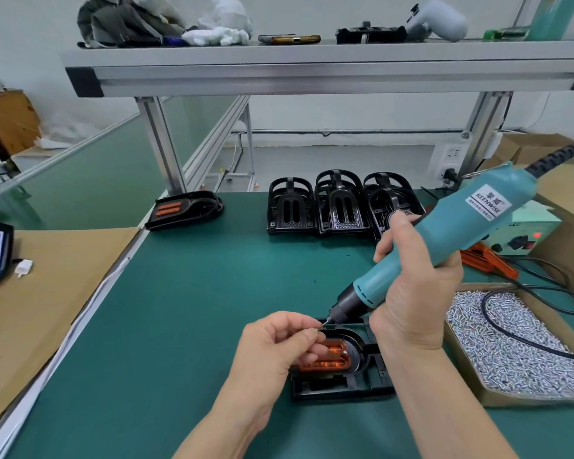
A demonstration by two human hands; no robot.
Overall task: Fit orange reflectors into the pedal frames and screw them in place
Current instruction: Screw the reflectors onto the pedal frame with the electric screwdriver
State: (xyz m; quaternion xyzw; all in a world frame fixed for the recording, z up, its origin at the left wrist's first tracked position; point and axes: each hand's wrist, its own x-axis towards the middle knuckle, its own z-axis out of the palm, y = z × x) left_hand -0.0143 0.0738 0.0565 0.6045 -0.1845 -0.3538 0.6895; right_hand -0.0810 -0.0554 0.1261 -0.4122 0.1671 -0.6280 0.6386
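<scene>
A black pedal frame (342, 385) lies on the green mat in front of me with an orange reflector (332, 359) set in its rounded recess. My left hand (279, 342) hovers over the frame's left side and pinches a small screw (316, 328) at its fingertips. My right hand (411, 286) grips a teal electric screwdriver (444, 233), tilted down to the left. Its bit tip (328, 321) sits just beside the pinched screw, above the frame's far edge.
A cardboard box of silver screws (511, 342) stands at the right, with the screwdriver's black cable over it. Three black pedal frames (338, 203) stand upright at the back; one with orange reflectors (183, 208) lies back left. Loose orange reflectors (487, 260) lie near a power unit.
</scene>
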